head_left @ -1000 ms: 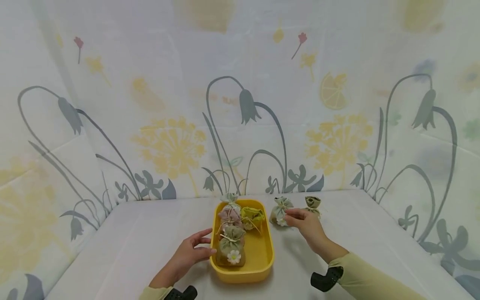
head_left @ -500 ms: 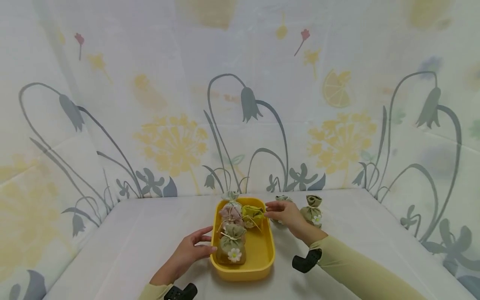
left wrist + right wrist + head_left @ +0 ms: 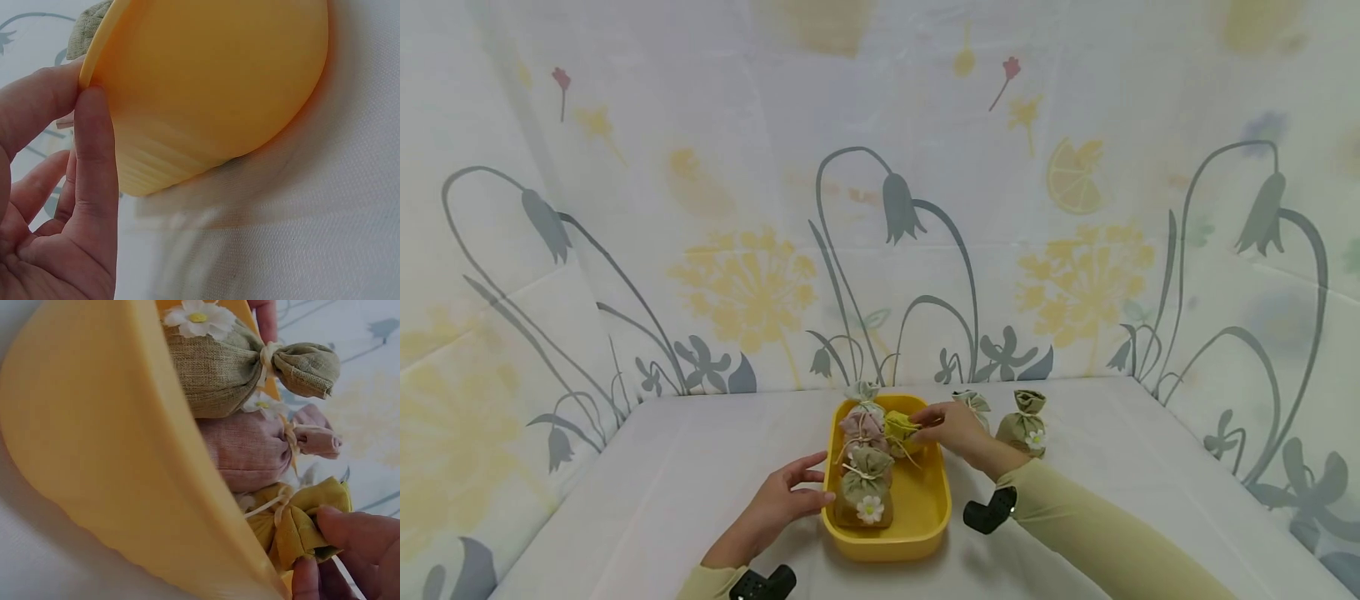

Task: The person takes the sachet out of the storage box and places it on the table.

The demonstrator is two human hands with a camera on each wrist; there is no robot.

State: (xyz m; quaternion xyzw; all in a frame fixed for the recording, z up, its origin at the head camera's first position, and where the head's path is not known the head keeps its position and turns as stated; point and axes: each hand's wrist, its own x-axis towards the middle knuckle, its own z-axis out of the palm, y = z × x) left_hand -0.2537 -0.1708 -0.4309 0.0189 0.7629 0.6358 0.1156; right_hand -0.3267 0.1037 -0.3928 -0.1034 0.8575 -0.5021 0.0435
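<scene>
My right hand [image 3: 957, 429] pinches the gathered top of a mustard-yellow drawstring pouch [image 3: 294, 528] between thumb and fingers. That pouch stands at the back right inside a yellow plastic tub [image 3: 917, 546]. Beside it in the tub are a pink pouch [image 3: 247, 450] and an olive pouch [image 3: 219, 369] with a white flower. A pale green pouch [image 3: 862, 393] is at the tub's back, mostly hidden. On the tub's left side, my left hand [image 3: 775, 500] grips the rim by its thumb and fingertips [image 3: 94, 119].
Right of the tub, behind my right hand, stands a pale green pouch [image 3: 974, 402], partly covered. An olive pouch [image 3: 1024, 429] with a white flower stands farther right. A white cloth [image 3: 685, 450] covers the table, and a patterned curtain [image 3: 880, 275] rises behind.
My right hand has moved left from the pale green pouch outside the tub to the mustard-yellow pouch inside, which it now pinches. The left hand stays at the rim.
</scene>
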